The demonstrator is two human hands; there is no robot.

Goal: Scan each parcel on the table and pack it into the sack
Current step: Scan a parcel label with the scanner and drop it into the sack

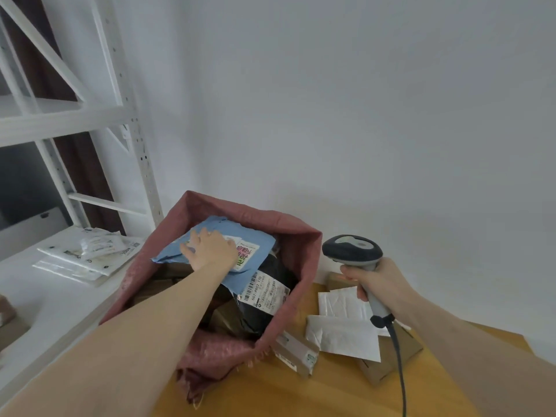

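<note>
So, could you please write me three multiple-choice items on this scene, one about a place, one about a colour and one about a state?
1. Where does the blue parcel lie?
A. On the white shelf
B. In the open top of the sack
C. On the wooden table

2. What colour is the sack?
A. Dull red
B. Green
C. Yellow

3. What is the right hand doing?
A. Resting flat on the table
B. Gripping the scanner by its handle
C. Pinching a white envelope

Answers:
1 B: the blue parcel sits inside the sack's rim, under the left hand.
2 A: its woven cloth is a faded red.
3 B: the fingers curl round the handle, with the scanner head up and the cable hanging down.
</note>
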